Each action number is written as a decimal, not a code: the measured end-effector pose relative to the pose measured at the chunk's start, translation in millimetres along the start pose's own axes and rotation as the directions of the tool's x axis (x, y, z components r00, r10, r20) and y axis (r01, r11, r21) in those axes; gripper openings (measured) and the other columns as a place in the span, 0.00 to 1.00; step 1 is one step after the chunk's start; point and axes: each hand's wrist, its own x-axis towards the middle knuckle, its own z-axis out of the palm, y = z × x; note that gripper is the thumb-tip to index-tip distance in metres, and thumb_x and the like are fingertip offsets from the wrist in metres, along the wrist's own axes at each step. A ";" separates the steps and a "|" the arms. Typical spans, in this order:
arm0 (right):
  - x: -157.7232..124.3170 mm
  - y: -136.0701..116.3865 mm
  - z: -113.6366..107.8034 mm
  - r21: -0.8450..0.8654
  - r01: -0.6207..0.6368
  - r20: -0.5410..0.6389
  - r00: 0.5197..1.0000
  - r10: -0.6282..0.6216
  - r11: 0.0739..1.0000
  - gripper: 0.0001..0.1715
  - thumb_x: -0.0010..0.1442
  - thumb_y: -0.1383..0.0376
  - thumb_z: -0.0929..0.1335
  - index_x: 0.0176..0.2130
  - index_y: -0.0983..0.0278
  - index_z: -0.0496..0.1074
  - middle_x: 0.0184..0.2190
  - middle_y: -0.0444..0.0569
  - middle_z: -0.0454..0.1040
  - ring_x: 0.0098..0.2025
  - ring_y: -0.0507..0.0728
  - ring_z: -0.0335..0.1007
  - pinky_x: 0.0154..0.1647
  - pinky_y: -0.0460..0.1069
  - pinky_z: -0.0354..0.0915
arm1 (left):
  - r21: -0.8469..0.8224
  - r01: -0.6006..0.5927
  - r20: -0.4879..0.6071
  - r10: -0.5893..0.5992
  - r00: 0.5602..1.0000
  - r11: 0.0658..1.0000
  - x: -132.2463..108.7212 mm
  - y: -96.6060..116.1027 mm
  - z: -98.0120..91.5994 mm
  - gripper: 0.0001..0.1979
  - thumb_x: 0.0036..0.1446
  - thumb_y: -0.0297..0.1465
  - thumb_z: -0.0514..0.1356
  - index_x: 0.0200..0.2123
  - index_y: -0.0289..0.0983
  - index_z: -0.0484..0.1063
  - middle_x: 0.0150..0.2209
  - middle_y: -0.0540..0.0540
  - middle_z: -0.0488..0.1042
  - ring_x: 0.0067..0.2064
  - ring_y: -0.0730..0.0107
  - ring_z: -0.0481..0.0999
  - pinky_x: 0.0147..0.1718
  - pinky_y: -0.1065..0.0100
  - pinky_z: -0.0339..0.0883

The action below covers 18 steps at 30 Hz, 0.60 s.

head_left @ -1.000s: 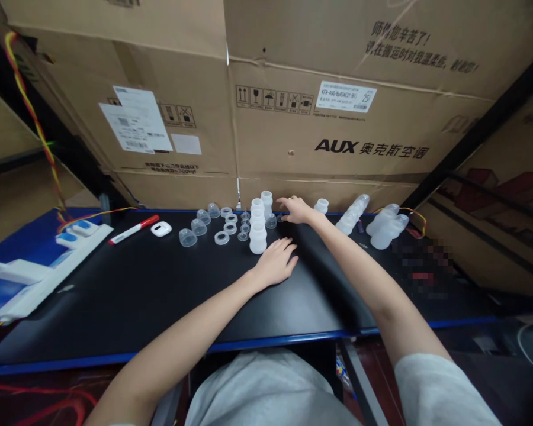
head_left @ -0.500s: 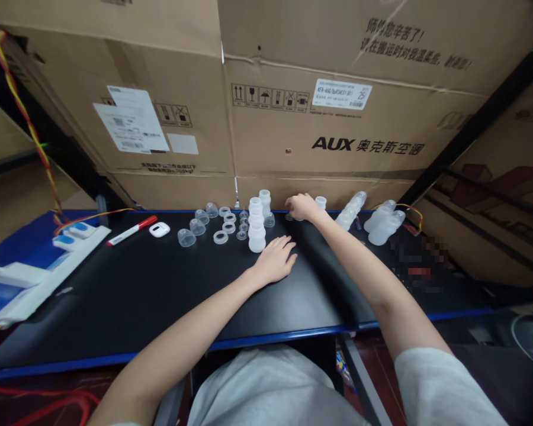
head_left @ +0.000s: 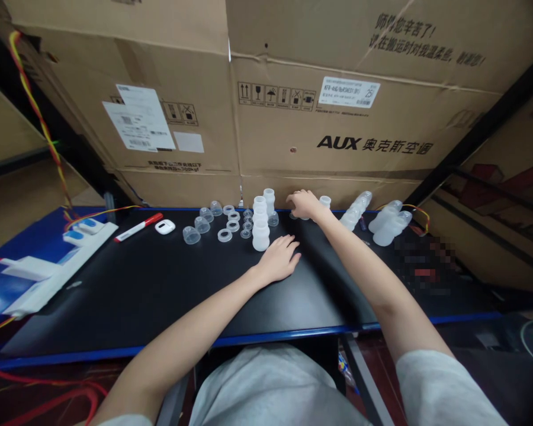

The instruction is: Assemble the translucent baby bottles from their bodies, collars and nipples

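My left hand (head_left: 279,258) lies on the black table with its fingers stretched out and nothing in it. Just beyond its fingertips stands a row of translucent white baby bottles (head_left: 260,231) without caps. Farther back, my right hand (head_left: 304,204) reaches to the table's rear edge, its fingers bent down and closed over a small clear part (head_left: 292,216) that is mostly hidden. Another uncapped bottle (head_left: 324,201) shows partly behind the right wrist. Left of the bottles are several small clear teats (head_left: 246,234), clear rings (head_left: 224,235) and clear dome caps (head_left: 191,235).
Capped bottles (head_left: 385,232) stand at the right, with another capped row (head_left: 356,210) nearer my right forearm. At the left lie a red-capped marker (head_left: 137,228), a small white case (head_left: 164,226) and a power strip (head_left: 64,269). A large cardboard box (head_left: 275,130) walls off the back.
The whole view has shifted slightly, so things appear a little farther right. Both hands keep nearly the same places and poses.
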 end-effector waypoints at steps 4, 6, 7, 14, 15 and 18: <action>1.9 -12.4 -3.9 0.102 0.090 0.030 0.995 -0.093 0.991 0.24 0.66 0.52 0.77 0.59 0.55 0.84 0.55 0.49 0.86 0.59 0.64 0.80 0.59 0.51 0.69 | -0.002 -0.013 -0.007 0.013 1.000 1.000 0.4 -0.1 -0.3 0.22 0.76 0.37 0.56 0.66 0.34 0.75 0.72 0.31 0.72 0.76 0.45 0.69 0.77 0.42 0.62; 2.9 -18.6 -1.6 0.164 0.115 0.022 0.993 -0.120 0.980 0.24 0.68 0.49 0.76 0.57 0.56 0.85 0.51 0.48 0.88 0.54 0.61 0.83 0.55 0.49 0.71 | 0.010 -0.015 -0.005 0.015 1.000 1.000 0.8 0.5 -1.5 0.22 0.76 0.37 0.56 0.66 0.33 0.75 0.72 0.31 0.72 0.75 0.45 0.70 0.77 0.43 0.62; 3.2 -20.5 -0.2 0.183 0.118 0.009 0.993 -0.122 0.976 0.23 0.69 0.49 0.76 0.56 0.57 0.86 0.50 0.49 0.88 0.52 0.60 0.84 0.54 0.49 0.71 | 0.019 -0.015 -0.002 0.015 1.000 1.000 0.9 0.9 -2.1 0.22 0.77 0.37 0.56 0.66 0.33 0.75 0.72 0.31 0.73 0.75 0.45 0.70 0.77 0.44 0.62; 4.4 -8.4 0.1 0.121 0.024 0.004 1.000 -0.025 0.992 0.16 0.69 0.54 0.75 0.50 0.60 0.88 0.47 0.52 0.89 0.52 0.64 0.83 0.54 0.51 0.71 | 0.018 -0.003 0.003 0.003 1.000 1.000 -0.2 -0.3 0.8 0.23 0.77 0.39 0.55 0.67 0.34 0.75 0.73 0.31 0.71 0.76 0.45 0.68 0.77 0.42 0.61; 4.8 -6.3 0.5 0.105 0.008 0.000 1.000 -0.008 0.994 0.16 0.69 0.55 0.75 0.50 0.60 0.88 0.48 0.54 0.88 0.53 0.65 0.83 0.55 0.52 0.71 | 0.014 -0.002 0.001 0.002 1.000 1.000 -0.4 -0.9 1.6 0.23 0.77 0.39 0.55 0.67 0.34 0.74 0.73 0.31 0.71 0.76 0.45 0.68 0.77 0.41 0.61; 4.4 -5.3 3.7 0.063 -0.019 -0.024 0.999 0.020 0.998 0.19 0.72 0.53 0.73 0.50 0.63 0.88 0.52 0.58 0.87 0.57 0.68 0.79 0.60 0.55 0.68 | 0.008 0.000 -0.003 0.000 1.000 1.000 -0.7 -1.7 3.0 0.23 0.77 0.38 0.54 0.67 0.34 0.74 0.73 0.31 0.70 0.76 0.44 0.68 0.77 0.41 0.61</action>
